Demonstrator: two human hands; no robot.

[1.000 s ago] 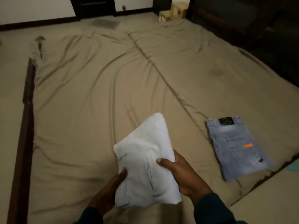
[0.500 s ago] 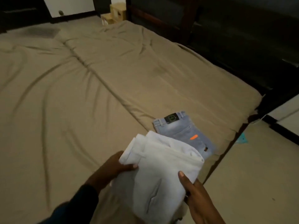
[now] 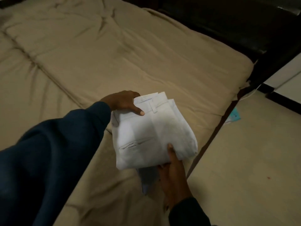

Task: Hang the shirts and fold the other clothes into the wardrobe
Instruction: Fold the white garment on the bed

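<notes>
Folded white trousers [image 3: 153,132] (pocket side up) are what we are gripping, left hand [image 3: 123,101] and right hand [image 3: 174,175], over the bed [image 3: 146,46].

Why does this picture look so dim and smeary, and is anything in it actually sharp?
Head view: the room is dimly lit, the dark bed frame nearly black; the folded white trousers are the brightest thing, with a soft shadow across their middle; the dark blue sleeve and the bluish cloth beneath the trousers are blurred; the tan bedsheet looks grainy, its edges bowed by the wide lens.
</notes>
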